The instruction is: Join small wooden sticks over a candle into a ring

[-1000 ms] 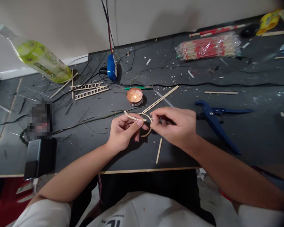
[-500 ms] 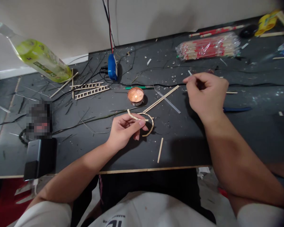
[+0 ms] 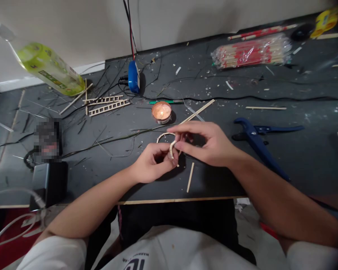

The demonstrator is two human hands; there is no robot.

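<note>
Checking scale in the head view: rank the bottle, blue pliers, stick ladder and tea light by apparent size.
Largest to smallest: bottle, blue pliers, stick ladder, tea light. The bottle may sit nearer the camera, so its lead over the pliers is unsure.

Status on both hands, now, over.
Left hand and right hand both gripping curved wooden strip. Lit tealight just beyond them.

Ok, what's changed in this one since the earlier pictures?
The right hand has come back from the far right of the table, and its fingers now join the left hand on the curved wooden strip. The lit tea candle and small wooden ladders stayed put.
</note>
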